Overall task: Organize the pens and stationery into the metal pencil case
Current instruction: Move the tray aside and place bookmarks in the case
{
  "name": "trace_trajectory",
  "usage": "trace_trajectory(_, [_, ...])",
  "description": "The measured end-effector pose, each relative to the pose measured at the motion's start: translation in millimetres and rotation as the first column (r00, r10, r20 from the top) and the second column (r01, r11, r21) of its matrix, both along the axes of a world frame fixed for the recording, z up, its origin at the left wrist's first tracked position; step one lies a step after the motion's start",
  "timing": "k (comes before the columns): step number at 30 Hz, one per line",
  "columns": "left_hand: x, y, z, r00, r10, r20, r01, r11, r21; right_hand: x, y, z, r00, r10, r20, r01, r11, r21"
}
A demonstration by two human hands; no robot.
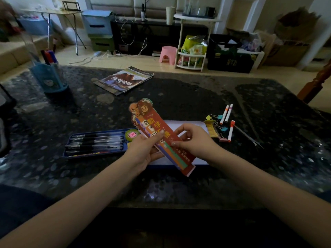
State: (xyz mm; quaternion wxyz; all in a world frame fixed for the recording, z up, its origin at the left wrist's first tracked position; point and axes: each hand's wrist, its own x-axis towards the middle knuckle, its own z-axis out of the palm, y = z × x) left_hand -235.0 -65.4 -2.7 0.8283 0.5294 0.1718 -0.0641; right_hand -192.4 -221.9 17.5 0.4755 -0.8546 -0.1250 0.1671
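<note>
Both hands hold a stack of long red cardboard bookmarks [161, 129] with cartoon heads, tilted above the table. My left hand [145, 149] grips the stack from the left and below; my right hand [193, 140] pinches its right edge. Beneath them the blue metal pencil case [71, 151] lies open, its left half holding several black pens [95, 142] and a round green tape roll [132, 135]. Its white lid [189, 123] is partly hidden by the hands. To the right lie three white markers [226, 113] and several binder clips [217, 122].
A magazine [123, 80] lies further back on the dark speckled table [197, 97]. A blue pen holder [49, 76] with markers stands at the back left. A thin metal rod [249, 136] rests right of the markers. Furniture and boxes crowd the floor beyond.
</note>
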Motion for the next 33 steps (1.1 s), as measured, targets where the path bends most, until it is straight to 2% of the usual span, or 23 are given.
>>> trace_trajectory(3, [4, 4, 2, 0.999, 0.032, 0.024, -0.034, 0.998, 0.057, 7, -8, 7, 0.995, -0.068, -0.069, 0.07, 0.997, 0.022])
trace_trajectory(7, [10, 23, 9, 0.989, 0.13, 0.076, -0.139, 0.983, 0.119, 19, -21, 12, 0.99, -0.108, -0.087, 0.106, 0.994, -0.022])
trace_trajectory(9, [11, 28, 11, 0.99, 0.119, 0.074, -0.128, 0.982, 0.136, 20, -22, 14, 0.991, -0.083, -0.103, 0.081, 0.996, -0.02])
trace_trajectory(14, [7, 15, 11, 0.999, -0.03, 0.038, 0.024, 0.989, 0.144, 7, -11, 13, 0.983, 0.034, -0.182, -0.023, 0.998, 0.066])
trace_trajectory(19, [8, 23, 12, 0.994, 0.041, 0.097, -0.063, 0.972, 0.227, 12, -15, 9, 0.987, -0.044, -0.153, 0.052, 0.997, 0.05])
trace_trajectory(22, [14, 43, 19, 0.975, 0.159, 0.155, -0.193, 0.952, 0.237, 24, -26, 8, 0.997, -0.07, -0.045, 0.066, 0.994, -0.085])
trace_trajectory(24, [18, 57, 24, 0.949, 0.26, 0.176, -0.295, 0.932, 0.211, 29, -31, 5, 0.999, 0.023, 0.033, -0.014, 0.968, -0.251])
trace_trajectory(26, [20, 68, 28, 0.925, 0.332, 0.185, -0.364, 0.913, 0.181, 30, -33, 2, 0.982, 0.168, 0.083, -0.119, 0.9, -0.42])
trace_trajectory(28, [20, 72, 28, 0.915, 0.363, 0.177, -0.392, 0.904, 0.172, 30, -33, 1, 0.967, 0.252, 0.02, -0.211, 0.848, -0.487])
trace_trajectory(31, [20, 68, 25, 0.928, 0.341, 0.153, -0.365, 0.915, 0.172, 27, -32, 0, 0.942, 0.313, -0.123, -0.332, 0.801, -0.498])
trace_trajectory(33, [21, 63, 23, 0.937, 0.317, 0.144, -0.34, 0.922, 0.185, 25, -32, -1, 0.933, 0.336, -0.128, -0.353, 0.789, -0.502])
